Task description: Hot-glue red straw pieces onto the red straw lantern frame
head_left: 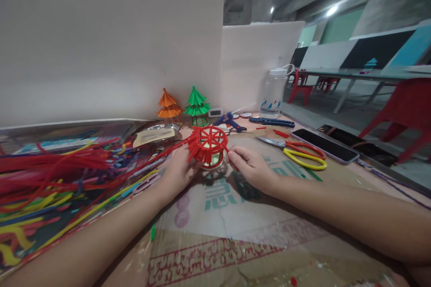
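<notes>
Above the middle of the cardboard mat I see a red pipe-cleaner frame (210, 145). Its top ring has spokes like a wheel, a fringe of short strips hangs along its left side, and a lower ring sits beneath. My left hand (178, 166) is closed on the frame's left side, its fingertips partly hidden behind the fringe. At the right edge, my right hand (251, 168) pinches a short red pipe-cleaner piece (226, 149) whose tip meets the ring. Behind stand an orange tiered pipe-cleaner tower (168, 106) and a green one (195, 105).
A clear bag of colored pipe cleaners (60, 179) fills the left. A metal dish (158, 132), blue glue gun (229, 120), dark blue pliers-like tool (272, 122), scissors (305, 154), phone (325, 145) and water bottle (272, 94) lie or stand around the mat (202, 242).
</notes>
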`<state>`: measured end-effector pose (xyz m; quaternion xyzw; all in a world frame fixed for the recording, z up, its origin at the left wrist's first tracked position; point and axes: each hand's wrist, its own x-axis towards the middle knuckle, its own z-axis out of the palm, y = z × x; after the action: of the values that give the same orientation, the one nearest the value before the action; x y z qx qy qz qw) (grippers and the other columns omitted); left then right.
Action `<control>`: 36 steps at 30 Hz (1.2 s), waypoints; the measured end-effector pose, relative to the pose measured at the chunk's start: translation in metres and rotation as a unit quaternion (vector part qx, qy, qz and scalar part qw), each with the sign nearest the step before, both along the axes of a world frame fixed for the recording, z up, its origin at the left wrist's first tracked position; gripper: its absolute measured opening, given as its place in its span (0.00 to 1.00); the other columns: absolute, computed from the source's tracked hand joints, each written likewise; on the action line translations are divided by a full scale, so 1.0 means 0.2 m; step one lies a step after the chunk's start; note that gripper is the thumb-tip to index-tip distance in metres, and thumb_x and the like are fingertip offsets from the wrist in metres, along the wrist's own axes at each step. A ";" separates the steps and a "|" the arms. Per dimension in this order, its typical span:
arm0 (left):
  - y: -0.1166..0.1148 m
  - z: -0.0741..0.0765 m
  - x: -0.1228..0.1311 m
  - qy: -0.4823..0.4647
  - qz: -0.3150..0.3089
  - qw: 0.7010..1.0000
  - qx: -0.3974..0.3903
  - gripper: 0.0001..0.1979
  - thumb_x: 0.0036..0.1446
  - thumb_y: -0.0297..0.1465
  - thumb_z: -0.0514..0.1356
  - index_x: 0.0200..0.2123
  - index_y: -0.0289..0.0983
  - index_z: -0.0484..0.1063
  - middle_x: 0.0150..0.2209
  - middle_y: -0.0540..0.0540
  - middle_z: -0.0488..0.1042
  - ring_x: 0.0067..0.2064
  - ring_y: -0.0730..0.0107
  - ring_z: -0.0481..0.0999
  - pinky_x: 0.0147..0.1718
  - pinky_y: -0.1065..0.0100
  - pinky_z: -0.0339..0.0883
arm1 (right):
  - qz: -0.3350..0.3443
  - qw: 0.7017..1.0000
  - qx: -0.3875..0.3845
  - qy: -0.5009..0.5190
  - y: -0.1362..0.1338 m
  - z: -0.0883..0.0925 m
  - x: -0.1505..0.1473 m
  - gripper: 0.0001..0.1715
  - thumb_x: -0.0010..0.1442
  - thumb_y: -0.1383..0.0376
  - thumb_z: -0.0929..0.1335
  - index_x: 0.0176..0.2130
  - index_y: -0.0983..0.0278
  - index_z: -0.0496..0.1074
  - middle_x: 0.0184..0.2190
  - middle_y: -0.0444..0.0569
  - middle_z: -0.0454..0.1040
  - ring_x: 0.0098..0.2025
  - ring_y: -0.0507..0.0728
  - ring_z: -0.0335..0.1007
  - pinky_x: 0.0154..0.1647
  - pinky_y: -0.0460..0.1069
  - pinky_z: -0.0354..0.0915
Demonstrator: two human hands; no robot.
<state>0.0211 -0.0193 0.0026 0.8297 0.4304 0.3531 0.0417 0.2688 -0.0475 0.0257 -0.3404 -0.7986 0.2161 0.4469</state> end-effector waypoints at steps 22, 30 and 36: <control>0.04 -0.07 -0.04 0.035 0.008 0.996 0.082 0.15 0.63 0.32 0.59 0.52 0.38 0.72 0.54 0.38 0.77 0.57 0.51 0.74 0.57 0.50 0.68 | -0.009 0.999 -0.009 -0.041 0.02 0.00 -0.01 0.18 0.67 0.60 0.61 0.26 0.61 0.63 0.22 0.41 0.63 0.26 0.52 0.60 0.29 0.47 0.55; 0.04 -0.06 -0.02 0.054 -0.001 0.990 0.132 0.15 0.64 0.32 0.56 0.52 0.37 0.73 0.53 0.38 0.77 0.56 0.49 0.75 0.54 0.49 0.70 | 0.007 0.996 0.043 -0.080 0.02 -0.02 0.00 0.17 0.68 0.62 0.60 0.28 0.61 0.64 0.24 0.43 0.68 0.27 0.53 0.63 0.30 0.47 0.57; 0.02 -0.05 -0.02 0.052 0.002 0.993 0.103 0.15 0.64 0.32 0.57 0.53 0.38 0.73 0.53 0.38 0.77 0.56 0.51 0.74 0.55 0.49 0.69 | 0.001 0.996 0.031 -0.079 0.02 -0.02 0.00 0.17 0.68 0.62 0.60 0.27 0.61 0.64 0.23 0.43 0.67 0.27 0.52 0.63 0.30 0.47 0.56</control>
<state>0.0169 -0.0145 -0.0071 0.8460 0.3949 0.3521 -0.0667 0.2685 -0.0435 0.0223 -0.3419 -0.8381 0.1641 0.3922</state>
